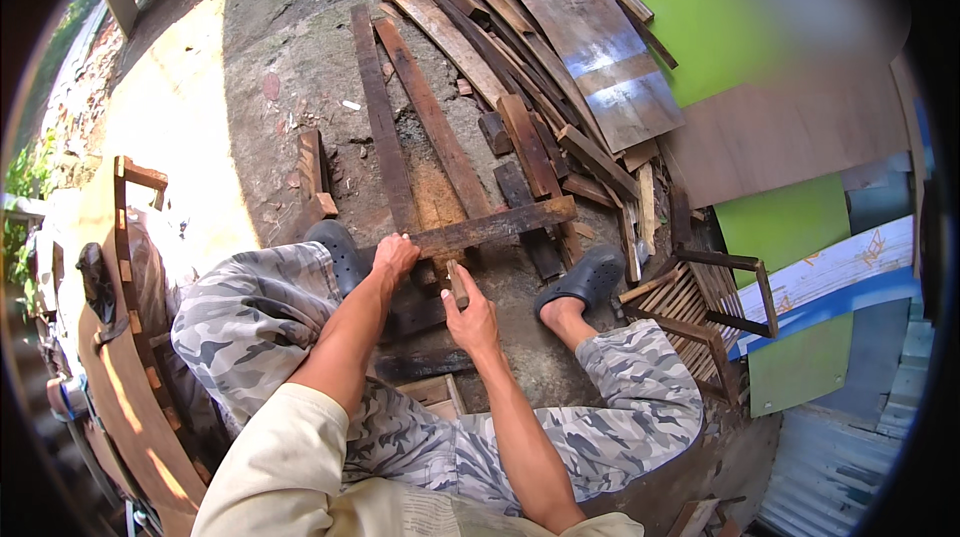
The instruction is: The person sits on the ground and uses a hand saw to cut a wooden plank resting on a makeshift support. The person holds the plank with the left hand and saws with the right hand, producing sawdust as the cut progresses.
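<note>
- While I squat over the planks (415,142), my left hand (395,255) is clamped on the near end of a dark batten (497,226) lying crosswise on them, between my feet.
- My right hand (470,312) is closed round a short wooden handle (457,284), just below the batten.
- I judge I'm steadying the batten to work it; next calls for a firm left grip and a careful aim.

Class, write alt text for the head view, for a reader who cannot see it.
Seen from above, a seated person's left hand grips the end of a weathered wooden plank lying crosswise over two long dark boards, while the right hand holds a small wooden-handled tool beneath it. Dark clogs, camouflage trousers and a scrap-wood pile surround them.
</note>
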The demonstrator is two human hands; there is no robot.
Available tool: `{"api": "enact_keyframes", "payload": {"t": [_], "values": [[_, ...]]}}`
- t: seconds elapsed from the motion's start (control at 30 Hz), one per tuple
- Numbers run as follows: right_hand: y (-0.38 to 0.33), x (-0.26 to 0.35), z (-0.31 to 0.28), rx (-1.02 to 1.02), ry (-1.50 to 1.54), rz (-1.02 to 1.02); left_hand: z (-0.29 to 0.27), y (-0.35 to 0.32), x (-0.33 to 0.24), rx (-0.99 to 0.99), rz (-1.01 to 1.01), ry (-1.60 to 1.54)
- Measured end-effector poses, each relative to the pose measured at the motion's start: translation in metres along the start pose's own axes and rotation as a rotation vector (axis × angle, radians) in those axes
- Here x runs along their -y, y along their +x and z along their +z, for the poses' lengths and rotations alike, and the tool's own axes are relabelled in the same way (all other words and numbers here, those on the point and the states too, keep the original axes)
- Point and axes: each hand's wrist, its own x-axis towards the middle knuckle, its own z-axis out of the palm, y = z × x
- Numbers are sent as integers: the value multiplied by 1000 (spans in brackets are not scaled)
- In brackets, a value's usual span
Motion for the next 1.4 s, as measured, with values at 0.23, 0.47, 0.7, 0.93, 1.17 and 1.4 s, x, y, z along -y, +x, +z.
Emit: {"api": "enact_keyframes", "payload": {"t": [0.23, 0.47, 0.7, 0.93, 1.17, 1.4], "values": [[-95, 50, -48, 47, 47, 39, 2, -18, 0, 12, 21, 86], [-41, 20, -20, 32, -24, 56, 10, -9, -3, 11, 60, 97], [-19, -28, 7, -46, 10, -65, 20, 6, 3, -45, 68, 45], [-17, -35, 9, -40, 39, -40, 30, -2, 3, -70, 9, 0], [-17, 4, -11, 32, 7, 86, 40, -6, 13, -92, -40, -76], [-79, 49, -48, 26, -32, 82, 43, -6, 13, -106, -15, -47]]}}
